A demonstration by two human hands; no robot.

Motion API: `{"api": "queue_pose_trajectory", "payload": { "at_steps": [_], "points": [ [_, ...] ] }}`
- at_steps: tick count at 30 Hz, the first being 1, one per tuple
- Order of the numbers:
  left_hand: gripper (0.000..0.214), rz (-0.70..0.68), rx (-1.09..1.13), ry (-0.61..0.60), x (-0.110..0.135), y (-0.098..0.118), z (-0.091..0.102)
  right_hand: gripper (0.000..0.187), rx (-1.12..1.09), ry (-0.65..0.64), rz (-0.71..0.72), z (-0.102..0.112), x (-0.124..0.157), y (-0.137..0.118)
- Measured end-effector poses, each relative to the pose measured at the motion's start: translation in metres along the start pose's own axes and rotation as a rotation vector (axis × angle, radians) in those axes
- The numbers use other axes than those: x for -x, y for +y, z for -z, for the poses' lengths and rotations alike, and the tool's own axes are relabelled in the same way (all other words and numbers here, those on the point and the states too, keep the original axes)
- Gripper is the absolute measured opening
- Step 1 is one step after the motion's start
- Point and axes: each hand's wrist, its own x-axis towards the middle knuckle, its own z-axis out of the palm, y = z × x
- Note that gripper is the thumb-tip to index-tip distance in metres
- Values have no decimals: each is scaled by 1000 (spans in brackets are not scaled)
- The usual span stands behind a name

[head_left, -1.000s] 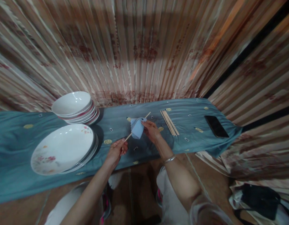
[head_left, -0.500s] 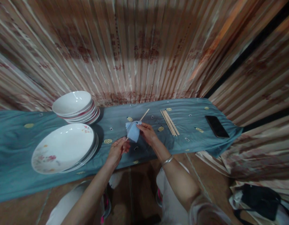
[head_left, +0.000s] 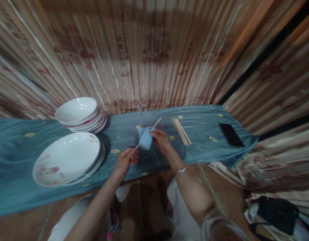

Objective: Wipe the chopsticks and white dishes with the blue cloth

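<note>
Closed on the near end of a wooden chopstick (head_left: 158,122) is my left hand (head_left: 125,161). The stick slants up and away to the right above the table. A light blue cloth (head_left: 145,138) is wrapped around its middle, with a loose part hanging down. My right hand (head_left: 161,140), with a silver bangle at the wrist, pinches the cloth around the stick. The chopstick's far tip shows bare beyond the cloth. To the right of my hands, several chopsticks (head_left: 181,131) lie side by side on the tablecloth (head_left: 129,127).
At the left stand a stack of white bowls (head_left: 78,110) and, in front of it, a stack of flowered plates (head_left: 69,157). A black phone (head_left: 231,135) lies near the table's right end. Behind hangs a pleated curtain (head_left: 154,60). A black bag (head_left: 277,214) is at lower right.
My right hand and the cloth have slid a little up the chopstick, to the right and away from my left hand. More of the stick now shows near my left hand.
</note>
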Motion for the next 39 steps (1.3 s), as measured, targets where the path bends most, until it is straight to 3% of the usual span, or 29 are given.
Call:
{"api": "queue_pose_trajectory", "payload": {
  "at_steps": [9,20,39],
  "points": [
    [37,4,-12,-13,3,2,0,25,-42,102,51,18,-8,-17],
    [44,25,-16,-8,5,3,1,25,-89,109,81,30,-8,-28],
    [44,42,2,-9,4,-1,-4,30,-5,-12,-36,-1,4,4]
  ]
}}
